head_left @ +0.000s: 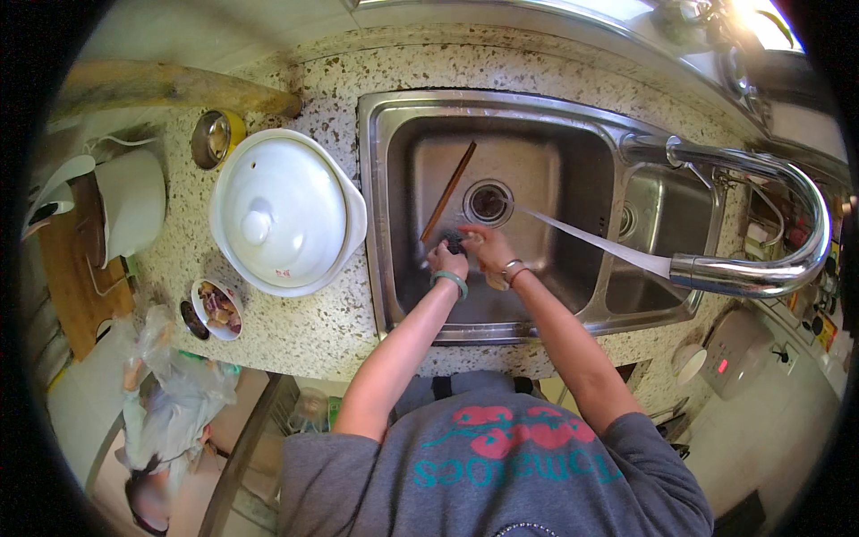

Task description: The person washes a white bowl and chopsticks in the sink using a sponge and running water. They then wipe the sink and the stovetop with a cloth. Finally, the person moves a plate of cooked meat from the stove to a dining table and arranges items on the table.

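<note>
- The left hand (pixel 446 259) is closing its fingers around a small dark object (pixel 455 241).
- The right hand (pixel 488 247) is pinching the same object, touching it from its right side.
- A wooden chopstick (pixel 448 191) is lying just beyond the hands, its long axis slanting away in the sink (pixel 391 224).

Both hands (pixel 467 253) gripping small dark object (pixel 454 242), possibly scourer, under tap stream (pixel 591 240)

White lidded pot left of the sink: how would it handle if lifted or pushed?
The white lidded pot looks ceramic, so probably heavy and chip-prone. Its lid seems to sit loose and may slide if tilted. The wide, low shape on the speckled counter looks unlikely to tip.
</note>
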A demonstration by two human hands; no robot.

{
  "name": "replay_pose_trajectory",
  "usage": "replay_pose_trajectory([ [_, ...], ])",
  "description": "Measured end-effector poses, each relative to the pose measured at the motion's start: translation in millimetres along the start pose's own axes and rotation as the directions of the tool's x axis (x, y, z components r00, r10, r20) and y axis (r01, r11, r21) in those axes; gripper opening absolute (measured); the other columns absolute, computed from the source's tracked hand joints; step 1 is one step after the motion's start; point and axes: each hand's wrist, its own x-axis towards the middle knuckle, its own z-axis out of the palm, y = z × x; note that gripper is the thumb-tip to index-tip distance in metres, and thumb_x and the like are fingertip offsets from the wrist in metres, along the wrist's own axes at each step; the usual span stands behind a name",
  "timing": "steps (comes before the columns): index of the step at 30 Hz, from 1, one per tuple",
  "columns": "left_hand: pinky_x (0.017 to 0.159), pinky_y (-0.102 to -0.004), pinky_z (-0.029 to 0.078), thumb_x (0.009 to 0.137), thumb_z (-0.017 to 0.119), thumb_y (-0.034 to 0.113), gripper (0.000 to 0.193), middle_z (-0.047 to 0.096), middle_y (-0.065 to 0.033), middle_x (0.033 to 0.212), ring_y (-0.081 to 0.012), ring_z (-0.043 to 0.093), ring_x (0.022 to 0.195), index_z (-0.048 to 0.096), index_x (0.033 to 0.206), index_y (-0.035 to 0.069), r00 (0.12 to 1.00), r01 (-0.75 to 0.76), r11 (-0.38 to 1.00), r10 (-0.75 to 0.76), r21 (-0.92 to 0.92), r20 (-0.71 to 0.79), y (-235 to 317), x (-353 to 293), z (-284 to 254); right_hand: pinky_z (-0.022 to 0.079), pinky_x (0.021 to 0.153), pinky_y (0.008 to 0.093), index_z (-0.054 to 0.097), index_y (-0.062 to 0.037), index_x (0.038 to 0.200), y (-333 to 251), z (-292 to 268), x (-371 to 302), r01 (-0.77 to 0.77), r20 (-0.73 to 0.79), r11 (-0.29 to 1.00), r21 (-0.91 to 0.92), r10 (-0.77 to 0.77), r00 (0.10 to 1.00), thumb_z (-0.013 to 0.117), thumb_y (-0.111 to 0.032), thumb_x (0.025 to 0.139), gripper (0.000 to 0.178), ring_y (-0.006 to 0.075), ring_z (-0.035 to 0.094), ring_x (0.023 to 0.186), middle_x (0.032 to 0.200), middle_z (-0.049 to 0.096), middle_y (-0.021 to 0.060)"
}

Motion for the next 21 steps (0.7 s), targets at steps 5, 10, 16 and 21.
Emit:
replay_pose_trajectory([
  [5, 0.103, -0.0383, 0.034, 0.078, 0.051, 0.003, 0.051, 0.042, -0.0219, 0.131, -0.0356, 0.042, 0.122, 0.045, 0.129, -0.001, 0.995, 0.079, 0.986, -0.088, -0.15, -0.054, -17, 14, -7, 0.048, 0.083, 0.0402, 0.064, -0.0171, 0.111, 31, 36, 27, 0.135, 0.085, 0.862, -0.488, -0.107, 0.991, 0.065, -0.017, 0.076, 0.034, 0.0329, 0.06, 0.095, 0.103, 0.064, 0.0155],
  [10, 0.098, -0.0378, 0.038, 0.081, 0.058, 0.012, 0.042, 0.05, -0.0197, 0.124, -0.0322, 0.048, 0.116, 0.05, 0.121, 0.0, 0.974, -0.04, 0.99, 0.007, -0.138, -0.228, 17, -5, -8, 0.05, 0.078, 0.038, 0.055, -0.0108, 0.12, 48, 11, 23, 0.158, -0.058, 0.932, -0.327, -0.187, 0.981, 0.067, -0.018, 0.076, 0.046, 0.0271, 0.063, 0.088, 0.098, 0.065, 0.0155],
  [16, 0.069, -0.0312, 0.05, 0.083, 0.067, 0.027, 0.042, 0.058, -0.0081, 0.095, -0.0168, 0.057, 0.076, 0.053, 0.115, 0.003, 0.872, -0.128, 0.74, 0.401, -0.661, 0.281, 44, -24, 32, 0.051, 0.076, 0.0342, 0.048, -0.0049, 0.124, 25, -64, 7, -0.016, 0.013, 0.571, 0.821, 0.01, 1.0, 0.064, -0.017, 0.082, 0.047, 0.0183, 0.061, 0.088, 0.104, 0.062, 0.0118],
  [21, 0.044, -0.0217, 0.042, 0.088, 0.062, 0.029, 0.027, 0.055, -0.0029, 0.082, -0.0085, 0.053, 0.06, 0.054, 0.102, 0.007, 0.645, -0.011, 0.951, 0.242, -0.308, 0.725, 107, -53, 5, 0.048, 0.079, 0.0301, 0.052, -0.0031, 0.123, -11, -103, -10, 0.229, -0.196, 0.703, 0.673, -0.129, 0.972, 0.061, -0.018, 0.087, 0.04, 0.016, 0.057, 0.093, 0.108, 0.06, 0.0091],
])
